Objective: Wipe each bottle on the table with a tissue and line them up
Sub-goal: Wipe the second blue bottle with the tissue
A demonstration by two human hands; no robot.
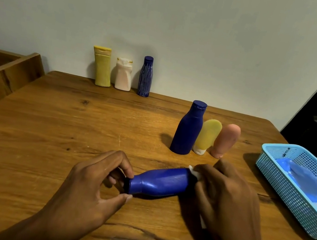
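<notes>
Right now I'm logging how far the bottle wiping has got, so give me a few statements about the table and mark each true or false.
1. The left hand holds the blue bottle at its cap end. True.
2. That bottle stands upright. False: it lies on its side between the hands.
3. The right hand holds a white tissue against the bottle's base end. True.
4. Three bottles stand by the wall, the yellow bottle leftmost. True.
5. The light blue basket sits at the table's left edge. False: it is at the right.
</notes>
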